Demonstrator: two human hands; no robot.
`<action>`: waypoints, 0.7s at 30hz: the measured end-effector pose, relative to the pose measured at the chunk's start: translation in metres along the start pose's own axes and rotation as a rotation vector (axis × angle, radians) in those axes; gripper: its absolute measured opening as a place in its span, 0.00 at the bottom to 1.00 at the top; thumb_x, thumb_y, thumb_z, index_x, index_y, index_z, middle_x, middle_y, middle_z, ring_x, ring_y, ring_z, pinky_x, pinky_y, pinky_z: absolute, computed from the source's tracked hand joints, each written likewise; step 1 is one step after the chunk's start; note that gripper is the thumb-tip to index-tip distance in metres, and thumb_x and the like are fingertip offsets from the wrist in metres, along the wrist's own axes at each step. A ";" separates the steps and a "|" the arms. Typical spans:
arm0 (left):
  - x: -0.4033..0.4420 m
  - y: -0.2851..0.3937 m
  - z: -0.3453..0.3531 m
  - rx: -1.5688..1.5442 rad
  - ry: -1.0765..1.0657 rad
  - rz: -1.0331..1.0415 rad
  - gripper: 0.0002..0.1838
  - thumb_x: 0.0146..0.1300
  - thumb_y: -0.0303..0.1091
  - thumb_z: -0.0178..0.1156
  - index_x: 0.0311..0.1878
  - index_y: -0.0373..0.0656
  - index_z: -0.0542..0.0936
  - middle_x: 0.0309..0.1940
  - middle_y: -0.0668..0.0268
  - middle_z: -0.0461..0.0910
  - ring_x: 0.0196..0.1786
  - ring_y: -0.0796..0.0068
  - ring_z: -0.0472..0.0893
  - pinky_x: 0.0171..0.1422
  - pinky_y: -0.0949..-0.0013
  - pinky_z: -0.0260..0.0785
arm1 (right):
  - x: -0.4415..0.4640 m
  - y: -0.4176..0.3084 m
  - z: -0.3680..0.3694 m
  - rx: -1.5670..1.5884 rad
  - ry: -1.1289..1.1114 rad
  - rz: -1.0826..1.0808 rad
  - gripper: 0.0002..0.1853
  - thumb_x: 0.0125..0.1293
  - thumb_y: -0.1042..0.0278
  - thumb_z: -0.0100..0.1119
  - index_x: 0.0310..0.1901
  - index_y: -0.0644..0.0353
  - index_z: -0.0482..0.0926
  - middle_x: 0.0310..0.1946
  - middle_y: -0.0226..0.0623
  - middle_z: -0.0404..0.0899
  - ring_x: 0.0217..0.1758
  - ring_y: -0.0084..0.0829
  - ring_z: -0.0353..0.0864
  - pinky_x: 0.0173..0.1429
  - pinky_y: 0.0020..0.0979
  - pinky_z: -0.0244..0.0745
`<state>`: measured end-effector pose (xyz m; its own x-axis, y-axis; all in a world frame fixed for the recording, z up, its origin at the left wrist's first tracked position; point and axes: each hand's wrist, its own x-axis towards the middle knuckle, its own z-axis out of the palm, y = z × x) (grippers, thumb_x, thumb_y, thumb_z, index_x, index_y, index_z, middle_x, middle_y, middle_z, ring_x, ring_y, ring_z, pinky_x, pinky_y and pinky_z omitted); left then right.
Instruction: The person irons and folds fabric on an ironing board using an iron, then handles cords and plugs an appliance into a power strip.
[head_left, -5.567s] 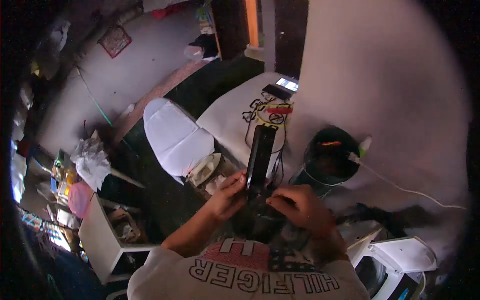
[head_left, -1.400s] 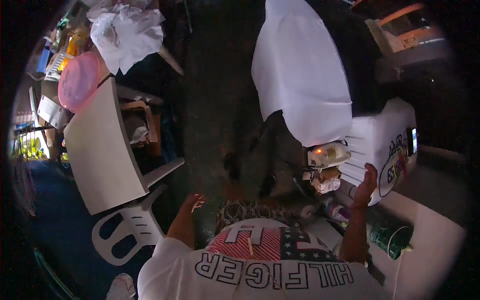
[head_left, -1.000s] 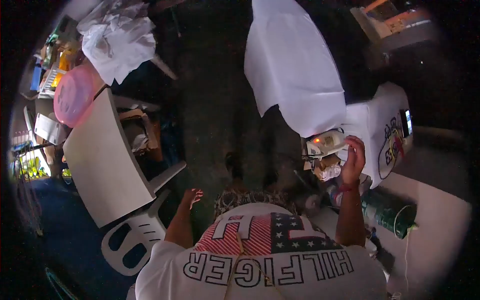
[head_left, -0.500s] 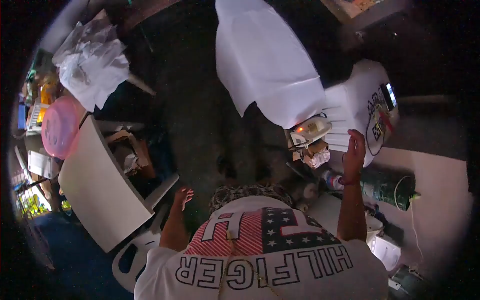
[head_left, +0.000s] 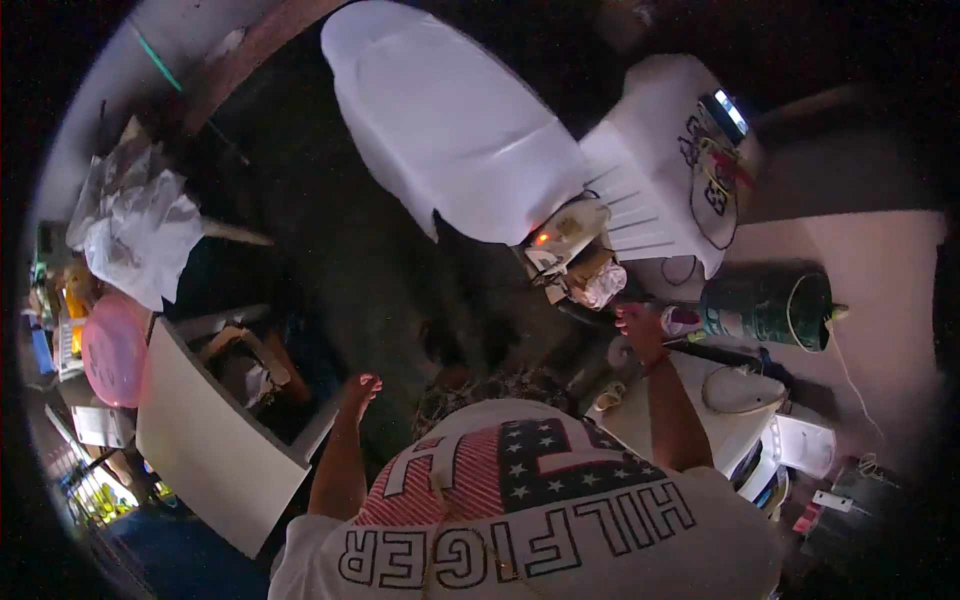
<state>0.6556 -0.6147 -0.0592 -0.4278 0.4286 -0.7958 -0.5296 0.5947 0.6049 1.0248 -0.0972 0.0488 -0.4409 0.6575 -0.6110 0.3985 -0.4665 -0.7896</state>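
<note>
right hand [head_left: 640, 332] right of center, fingers loosely apart, iron [head_left: 572, 228] up-left of them, left hand [head_left: 362, 392] left of center, kinda too dim to tell its finger spread

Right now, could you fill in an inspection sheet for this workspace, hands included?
Surface: ironing board, white cover with creases.
Work items: iron by the board's end, orange light showing.
Clutter: crumpled material beside the iron; plastic bag at far left.
Hands: left hand and right hand apart, nothing seen held.
Cables: pale cord near the green bucket.
Surroundings: dim; lit screen beyond the board.
</note>
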 end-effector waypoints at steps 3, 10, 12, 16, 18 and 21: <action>0.002 0.035 0.022 0.034 -0.077 0.207 0.13 0.60 0.40 0.58 0.40 0.40 0.76 0.35 0.65 0.80 0.39 0.73 0.78 0.43 0.68 0.68 | 0.014 0.019 -0.033 -0.313 0.249 -0.107 0.15 0.63 0.58 0.51 0.45 0.57 0.74 0.45 0.35 0.77 0.42 0.28 0.77 0.37 0.28 0.69; 0.046 0.063 0.082 0.269 -0.061 0.212 0.17 0.59 0.40 0.59 0.43 0.36 0.77 0.38 0.63 0.79 0.40 0.70 0.77 0.47 0.66 0.69 | 0.123 -0.022 -0.069 0.064 -0.178 -0.544 0.17 0.60 0.57 0.59 0.46 0.60 0.77 0.36 0.30 0.78 0.37 0.25 0.75 0.40 0.28 0.70; 0.042 0.066 0.100 0.379 -0.067 0.233 0.17 0.59 0.41 0.59 0.44 0.37 0.77 0.39 0.62 0.79 0.41 0.70 0.77 0.48 0.66 0.69 | 0.171 -0.013 -0.069 0.000 -0.296 -0.666 0.17 0.60 0.59 0.58 0.46 0.61 0.77 0.39 0.33 0.79 0.43 0.29 0.76 0.46 0.31 0.71; 0.024 0.048 0.124 0.539 -0.059 0.314 0.18 0.59 0.42 0.59 0.45 0.38 0.77 0.41 0.60 0.79 0.43 0.69 0.77 0.49 0.65 0.69 | 0.254 0.016 -0.055 -0.345 -0.492 -0.229 0.14 0.58 0.68 0.52 0.45 0.61 0.78 0.39 0.45 0.79 0.44 0.37 0.79 0.47 0.34 0.73; 0.011 0.032 0.135 0.568 -0.063 0.315 0.19 0.58 0.43 0.59 0.45 0.38 0.77 0.41 0.59 0.79 0.44 0.69 0.77 0.49 0.65 0.68 | 0.238 -0.016 -0.037 -1.237 -0.445 -0.624 0.14 0.57 0.71 0.50 0.44 0.60 0.78 0.38 0.49 0.79 0.43 0.41 0.79 0.47 0.36 0.73; -0.017 0.031 0.164 0.521 -0.043 0.176 0.18 0.58 0.44 0.59 0.45 0.40 0.77 0.40 0.59 0.80 0.44 0.67 0.78 0.48 0.65 0.69 | 0.225 -0.035 -0.032 -1.352 -0.517 -0.351 0.16 0.54 0.70 0.50 0.45 0.58 0.77 0.38 0.52 0.78 0.44 0.49 0.76 0.45 0.43 0.73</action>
<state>0.7672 -0.4920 -0.0317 -0.4407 0.5731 -0.6909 -0.0155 0.7647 0.6442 0.9375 0.0856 -0.0593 -0.7839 0.2050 -0.5861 0.5127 0.7461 -0.4248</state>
